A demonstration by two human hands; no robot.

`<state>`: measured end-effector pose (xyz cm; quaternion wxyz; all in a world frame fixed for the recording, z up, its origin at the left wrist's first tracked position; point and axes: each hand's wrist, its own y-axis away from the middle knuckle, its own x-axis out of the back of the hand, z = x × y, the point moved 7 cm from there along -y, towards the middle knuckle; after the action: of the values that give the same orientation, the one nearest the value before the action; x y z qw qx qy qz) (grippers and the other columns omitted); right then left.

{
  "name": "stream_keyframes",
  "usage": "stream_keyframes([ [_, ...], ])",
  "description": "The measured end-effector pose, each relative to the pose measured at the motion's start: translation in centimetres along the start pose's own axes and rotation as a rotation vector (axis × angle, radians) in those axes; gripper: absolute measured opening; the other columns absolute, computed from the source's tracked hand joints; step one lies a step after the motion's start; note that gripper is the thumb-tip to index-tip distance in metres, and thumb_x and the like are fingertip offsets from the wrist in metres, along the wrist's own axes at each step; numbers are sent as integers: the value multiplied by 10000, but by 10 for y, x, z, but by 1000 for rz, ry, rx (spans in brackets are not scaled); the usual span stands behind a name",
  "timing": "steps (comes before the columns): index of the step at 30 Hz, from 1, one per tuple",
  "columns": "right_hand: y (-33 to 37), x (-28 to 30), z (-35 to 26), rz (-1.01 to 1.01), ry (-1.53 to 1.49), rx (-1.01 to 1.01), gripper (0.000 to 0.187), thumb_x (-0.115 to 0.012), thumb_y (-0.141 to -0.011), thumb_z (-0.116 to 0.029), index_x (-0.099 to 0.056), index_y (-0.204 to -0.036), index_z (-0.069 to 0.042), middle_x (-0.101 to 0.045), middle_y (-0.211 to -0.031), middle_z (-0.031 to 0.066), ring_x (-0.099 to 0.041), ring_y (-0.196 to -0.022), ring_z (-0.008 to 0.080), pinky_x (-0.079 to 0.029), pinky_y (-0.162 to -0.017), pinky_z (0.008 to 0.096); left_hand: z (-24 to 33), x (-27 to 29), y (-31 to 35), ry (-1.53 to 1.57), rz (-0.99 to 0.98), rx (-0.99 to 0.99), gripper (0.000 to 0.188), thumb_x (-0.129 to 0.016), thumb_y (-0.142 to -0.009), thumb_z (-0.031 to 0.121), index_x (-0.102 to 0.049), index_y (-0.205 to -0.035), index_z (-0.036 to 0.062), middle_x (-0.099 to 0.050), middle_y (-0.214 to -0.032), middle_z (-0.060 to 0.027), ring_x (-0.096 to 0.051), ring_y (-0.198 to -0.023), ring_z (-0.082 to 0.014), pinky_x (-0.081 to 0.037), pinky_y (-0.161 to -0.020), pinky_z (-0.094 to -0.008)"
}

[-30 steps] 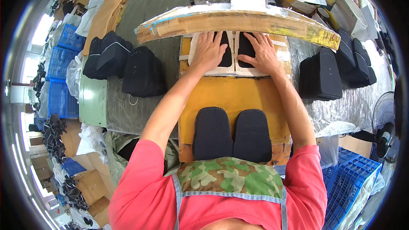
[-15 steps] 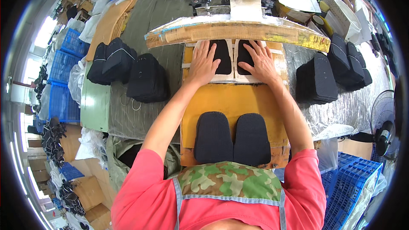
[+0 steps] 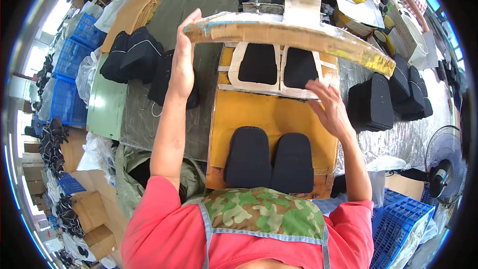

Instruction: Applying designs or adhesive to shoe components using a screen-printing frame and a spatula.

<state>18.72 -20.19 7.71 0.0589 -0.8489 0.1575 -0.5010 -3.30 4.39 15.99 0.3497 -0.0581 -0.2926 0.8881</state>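
Observation:
A raised wooden frame with a worn, paint-stained edge spans the far side of the yellow board. At its left end is my left hand, fingers stretched along the corner and seemingly touching it. Beneath the frame, two black fabric pieces with rounded tops lie in the openings of a whitish template. My right hand hovers by the template's lower right corner, fingers loosely spread and holding nothing. Two dark padded pieces lie side by side on the board's near part.
Stacks of black pieces stand left and right on the table. A metal hinge clamp sits behind the frame. Blue crates and a fan are at the right. Another person's arm shows far right.
Both hands have lifted off the black pieces in the template. My left hand has gone out to the frame's left end; my right has drawn back toward me.

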Motion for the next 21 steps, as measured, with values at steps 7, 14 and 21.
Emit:
stream_keyframes([
  [7, -13, 61, -83, -103, -223, 238, 298, -634, -882, -81, -632, -1178, -38, -682, -1031, 169, -631, -967, 384, -505, -839, 438, -51, -9, 110, -35, -2, 281, 564, -314, -1052, 480, -501, -1279, -2, -200, -1612, -206, -279, -1445, -252, -212, -1158, -386],
  [14, -152, 35, 53, 389, 487, 117, 411, -561, -955, -235, -513, -1333, -81, -521, -1399, 141, -420, -1362, 308, -276, -1136, 494, -87, -34, 135, -299, -57, 288, 135, -476, -957, 77, -514, -1077, 30, -178, -1616, -236, -262, -1475, -336, -293, -1126, -398],
  [21, -93, -3, 27, 111, 299, 112, 136, -631, -847, -85, -610, -982, -78, -636, -950, 92, -613, -930, 310, -472, -836, 426, -78, -23, 135, -355, -32, 283, 146, -482, -917, 4, -504, -1060, 24, -189, -1612, -238, -259, -1477, -347, -299, -1133, -412],
])
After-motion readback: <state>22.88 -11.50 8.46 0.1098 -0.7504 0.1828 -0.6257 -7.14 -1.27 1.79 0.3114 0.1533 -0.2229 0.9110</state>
